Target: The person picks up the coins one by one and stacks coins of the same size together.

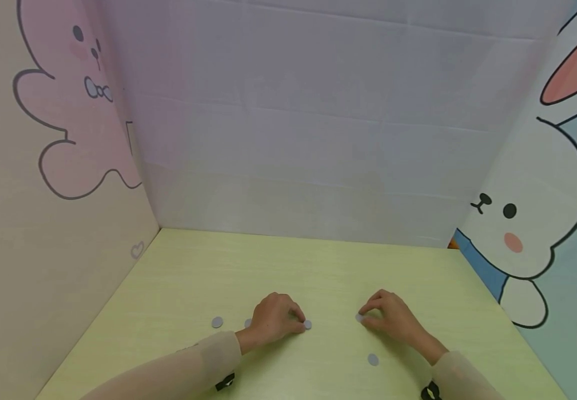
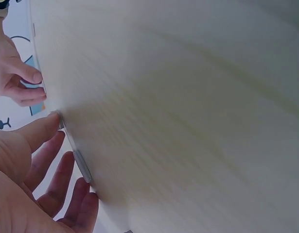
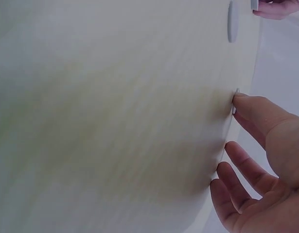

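In the head view my left hand (image 1: 275, 319) pinches a small round grey disc (image 1: 307, 324) between thumb and fingertips, low over the table. Another grey disc (image 1: 247, 323) is partly hidden behind that hand; in the left wrist view a disc (image 2: 82, 166) shows edge-on beside the curled fingers. To the right, my right hand (image 1: 393, 319) grips a disc (image 1: 359, 318) by its edge with thumb and forefinger. The right wrist view shows this disc (image 3: 236, 99) edge-on at the thumb tip, the other fingertips at the table surface.
One grey disc (image 1: 217, 322) lies farther left on the pale yellow table (image 1: 268, 266). Another disc (image 1: 373, 360) lies nearer me, below the right hand. A plain back wall (image 1: 308, 139) and side walls with cartoon figures enclose the table.
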The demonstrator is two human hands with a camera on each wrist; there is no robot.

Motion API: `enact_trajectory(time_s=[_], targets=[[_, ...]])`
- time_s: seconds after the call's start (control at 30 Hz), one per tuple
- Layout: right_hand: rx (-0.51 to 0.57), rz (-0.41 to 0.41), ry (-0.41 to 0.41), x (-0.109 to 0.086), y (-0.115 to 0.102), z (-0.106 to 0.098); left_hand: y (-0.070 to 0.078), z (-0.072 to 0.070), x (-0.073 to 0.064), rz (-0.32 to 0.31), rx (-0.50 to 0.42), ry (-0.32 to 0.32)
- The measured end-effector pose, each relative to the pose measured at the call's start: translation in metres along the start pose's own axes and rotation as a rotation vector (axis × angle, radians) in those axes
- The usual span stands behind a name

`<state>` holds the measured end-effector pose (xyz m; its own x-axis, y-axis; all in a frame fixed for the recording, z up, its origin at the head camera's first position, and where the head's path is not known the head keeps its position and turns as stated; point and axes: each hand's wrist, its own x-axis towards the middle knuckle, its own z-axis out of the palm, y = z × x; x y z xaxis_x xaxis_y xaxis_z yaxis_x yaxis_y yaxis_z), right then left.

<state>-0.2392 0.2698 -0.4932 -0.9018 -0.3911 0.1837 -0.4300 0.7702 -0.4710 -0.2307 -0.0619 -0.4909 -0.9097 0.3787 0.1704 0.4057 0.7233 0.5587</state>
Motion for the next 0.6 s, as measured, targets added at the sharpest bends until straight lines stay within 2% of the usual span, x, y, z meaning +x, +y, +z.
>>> enact_trajectory(time_s=[0.6], targets=[[0.003,-0.063,0.015,0.000,-0.019,0.009,0.001,0.000,0.001,0.006,0.017,0.005]])
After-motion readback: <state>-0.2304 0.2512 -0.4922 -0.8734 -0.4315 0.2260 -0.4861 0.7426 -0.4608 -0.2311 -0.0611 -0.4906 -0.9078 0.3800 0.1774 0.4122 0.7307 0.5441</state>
